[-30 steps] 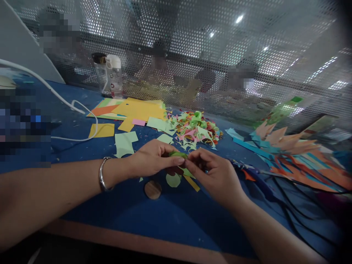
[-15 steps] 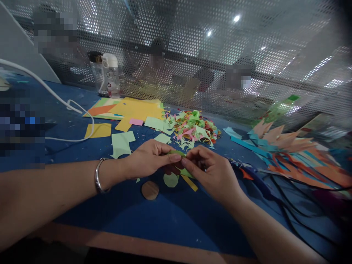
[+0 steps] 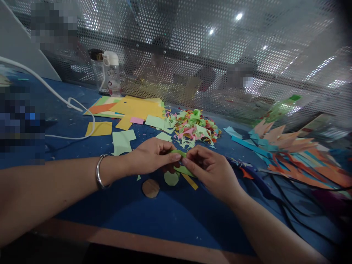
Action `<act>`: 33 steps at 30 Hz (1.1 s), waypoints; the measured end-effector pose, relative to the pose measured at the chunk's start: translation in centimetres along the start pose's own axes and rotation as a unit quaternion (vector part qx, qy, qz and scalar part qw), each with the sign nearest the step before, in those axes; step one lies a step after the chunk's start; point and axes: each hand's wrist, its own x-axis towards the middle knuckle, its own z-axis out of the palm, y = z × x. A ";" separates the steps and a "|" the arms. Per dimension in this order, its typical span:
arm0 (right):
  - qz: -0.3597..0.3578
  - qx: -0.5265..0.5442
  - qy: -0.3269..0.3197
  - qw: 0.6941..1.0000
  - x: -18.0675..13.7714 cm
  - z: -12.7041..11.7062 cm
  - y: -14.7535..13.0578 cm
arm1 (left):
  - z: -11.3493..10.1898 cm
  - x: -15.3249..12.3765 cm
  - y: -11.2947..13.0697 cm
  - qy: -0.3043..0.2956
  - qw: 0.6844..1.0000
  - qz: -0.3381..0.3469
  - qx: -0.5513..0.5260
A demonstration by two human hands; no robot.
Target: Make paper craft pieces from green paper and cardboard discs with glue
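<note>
Between both hands is a small green paper piece [image 3: 180, 153], pinched at its two ends. My left hand [image 3: 151, 156] is closed on its left end, thumb on top. Thumb and fingers of my right hand [image 3: 210, 170] grip the right end, and the two thumbs nearly meet. The fingers partly hide the paper, so its full shape cannot be seen. Just below lie a pale green paper disc [image 3: 171, 178], a brown disc [image 3: 150, 188] and a narrow yellow paper strip [image 3: 190, 182]. Another green paper piece [image 3: 184, 171] shows under my right hand.
Colourful paper scraps [image 3: 196, 126] are heaped beyond my hands, beside yellow sheets [image 3: 140, 106]. Two bottles [image 3: 111, 75] stand against the perforated metal screen [image 3: 181, 33]. A white cable [image 3: 55, 91] crosses the left; dark cables [image 3: 288, 205] and folded orange paper [image 3: 291, 165] lie right.
Both hands keep their pinch on the green paper, with only a slight shift of the fingers. The whole view has moved a little.
</note>
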 end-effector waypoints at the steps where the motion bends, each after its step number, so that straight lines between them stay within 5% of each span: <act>1: 0.002 -0.001 0.002 1.000 0.0 0.0 0.0 | -0.1 -0.1 0.1 0.005 1.000 0.011 0.026; 6: 0.013 -0.014 -0.001 1.000 0.1 -0.1 -0.4 | -0.1 -0.5 0.6 0.041 0.987 0.060 0.142; 20: 0.014 -0.017 -0.032 0.999 -0.1 -0.2 0.0 | 0.4 -0.3 0.4 0.025 0.999 -0.005 0.030; 33: 0.037 -0.009 -0.088 0.995 -0.1 -0.6 0.0 | -1.2 -0.3 0.5 -0.016 0.983 0.073 0.168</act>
